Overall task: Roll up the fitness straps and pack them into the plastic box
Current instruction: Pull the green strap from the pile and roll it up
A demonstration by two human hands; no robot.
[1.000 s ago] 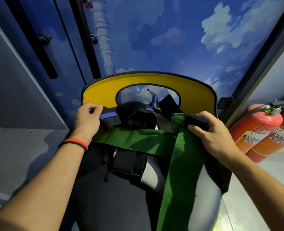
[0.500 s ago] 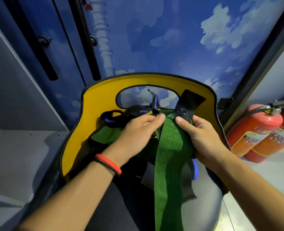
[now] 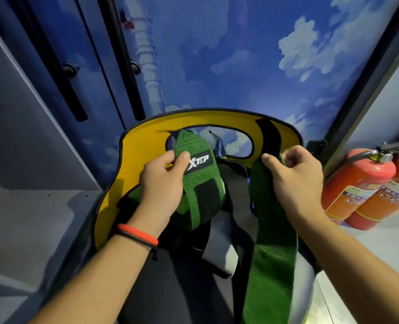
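While the left hand [image 3: 163, 181] and the right hand [image 3: 296, 181] each hold green strap [image 3: 201, 199], nothing is rolled yet, and no plastic box is in view.
Thumb and fingers of the left pinch the labelled end; the right curls its fingers round a long green length [image 3: 271, 253] hanging over the seat. Dark straps [image 3: 239, 220] lie loose on the chair [image 3: 142, 148], its yellow back close behind. Fire extinguishers [image 3: 357, 190] stand near on the right, a grey cabinet [image 3: 30, 206] on the left: little side room.

Blue cloud-printed wall [image 3: 240, 54] behind a yellow-backed chair [image 3: 147, 146], fire extinguishers [image 3: 362, 188] beside.
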